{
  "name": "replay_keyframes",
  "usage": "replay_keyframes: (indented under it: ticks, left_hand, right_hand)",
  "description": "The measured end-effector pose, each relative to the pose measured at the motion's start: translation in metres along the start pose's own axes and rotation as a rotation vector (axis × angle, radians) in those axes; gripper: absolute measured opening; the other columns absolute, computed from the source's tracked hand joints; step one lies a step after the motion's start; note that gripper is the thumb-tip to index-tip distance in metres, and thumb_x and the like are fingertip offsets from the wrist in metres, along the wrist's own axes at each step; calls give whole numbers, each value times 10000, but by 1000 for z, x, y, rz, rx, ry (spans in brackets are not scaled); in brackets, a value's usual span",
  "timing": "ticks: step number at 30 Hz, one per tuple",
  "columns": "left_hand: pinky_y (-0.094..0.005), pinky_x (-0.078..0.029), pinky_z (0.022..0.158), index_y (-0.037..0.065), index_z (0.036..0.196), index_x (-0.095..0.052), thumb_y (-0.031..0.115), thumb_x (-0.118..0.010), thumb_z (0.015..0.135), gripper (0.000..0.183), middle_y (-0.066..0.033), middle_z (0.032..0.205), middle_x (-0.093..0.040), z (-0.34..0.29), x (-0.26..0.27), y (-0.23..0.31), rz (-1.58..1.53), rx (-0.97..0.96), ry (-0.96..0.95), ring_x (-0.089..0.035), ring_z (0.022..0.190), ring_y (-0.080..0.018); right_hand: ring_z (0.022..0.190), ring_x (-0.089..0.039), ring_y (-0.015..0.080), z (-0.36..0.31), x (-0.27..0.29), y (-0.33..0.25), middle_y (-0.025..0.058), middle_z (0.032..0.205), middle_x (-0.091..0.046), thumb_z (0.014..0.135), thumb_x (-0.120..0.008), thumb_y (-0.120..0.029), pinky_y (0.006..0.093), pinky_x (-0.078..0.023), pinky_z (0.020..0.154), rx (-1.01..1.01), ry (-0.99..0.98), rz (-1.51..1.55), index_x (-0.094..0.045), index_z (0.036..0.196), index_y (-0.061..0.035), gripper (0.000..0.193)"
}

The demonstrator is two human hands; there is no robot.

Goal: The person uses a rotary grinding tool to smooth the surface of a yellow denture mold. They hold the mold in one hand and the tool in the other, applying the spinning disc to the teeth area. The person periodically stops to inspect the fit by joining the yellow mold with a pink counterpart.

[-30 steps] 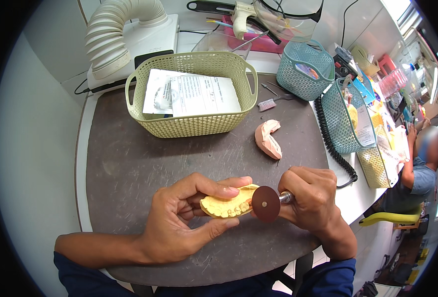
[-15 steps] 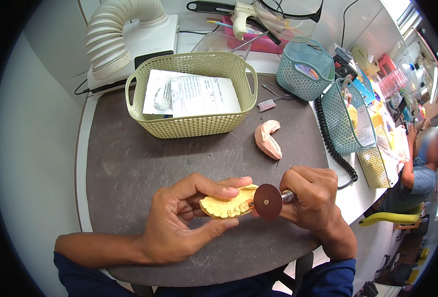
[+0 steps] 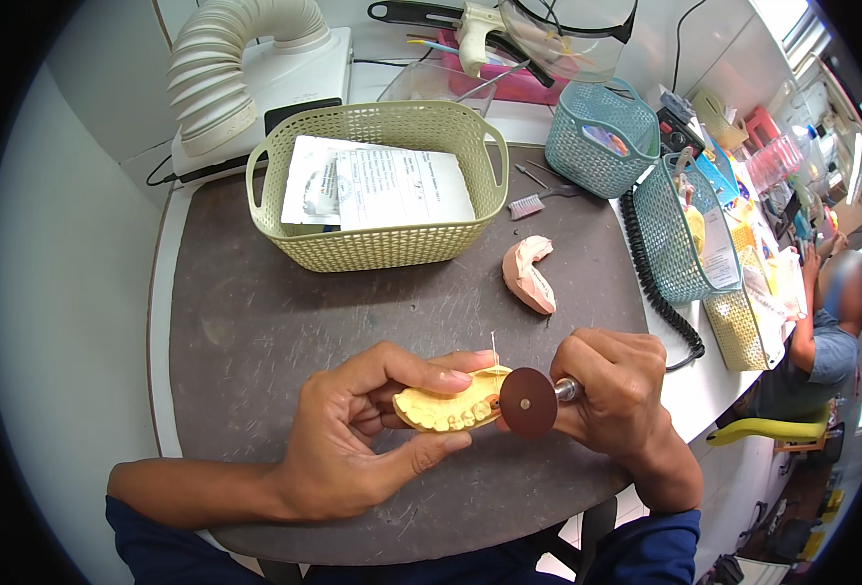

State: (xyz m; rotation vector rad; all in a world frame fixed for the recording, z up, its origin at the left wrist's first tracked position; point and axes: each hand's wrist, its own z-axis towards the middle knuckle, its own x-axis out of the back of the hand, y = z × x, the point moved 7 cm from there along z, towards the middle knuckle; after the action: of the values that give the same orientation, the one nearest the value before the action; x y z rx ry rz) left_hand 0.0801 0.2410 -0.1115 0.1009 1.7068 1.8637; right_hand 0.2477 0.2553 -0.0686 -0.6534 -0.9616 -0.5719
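Between the thumb and fingers of my left hand (image 3: 353,429) is a yellow dental cast (image 3: 446,402), its row of teeth toward me. My right hand (image 3: 611,390) is closed round a rotary handpiece (image 3: 568,389) with a silver tip. A dark red-brown cutting disc (image 3: 528,402) on that tip stands at the cast's right end, hiding part of it. Whether the disc touches the cast I cannot tell. Just left of the disc, a small dark-and-orange spot marks a tooth. A thin pale streak rises from the cast's upper edge.
A pink dental cast (image 3: 528,276) lies beyond my hands, with a small brush (image 3: 526,207) behind it. A green basket (image 3: 382,249) holding papers stands at the back. Blue baskets (image 3: 680,229) and a coiled black cord (image 3: 650,278) line the right. Another person (image 3: 831,331) sits far right.
The thin pale streak above the cast has appeared. The disc and both hands are nearly where they were.
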Motion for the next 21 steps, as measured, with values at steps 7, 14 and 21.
replay_keyframes:
  ticks: [7,14,21]
  left_hand:
    - [-350,-484,1042,-29,1121,-529,-83,-673,840,321,-289,1340,-508,0,0,0,0,2,0,-544,1237,-273]
    - [-345,-477,1045,-29,1134,-531,-87,-672,839,331,-289,1335,-514,0,0,1,12,-16,-12,-537,1246,-278]
    - [-380,-454,1059,-15,1123,-490,9,-685,868,322,-320,1304,-525,0,0,0,0,67,27,-568,1213,-292]
  right_hand:
    - [432,-506,173,0,0,0,11,526,-451,639,-837,-456,302,-394,414,-2,-2,14,-481,628,-104,501]
    - [449,-516,170,1,0,-2,10,543,-454,638,-836,-448,301,-395,420,18,-16,-24,-476,627,-107,496]
    - [441,-512,176,1,2,-1,12,542,-468,641,-843,-424,305,-393,419,-15,13,21,-492,637,-102,477]
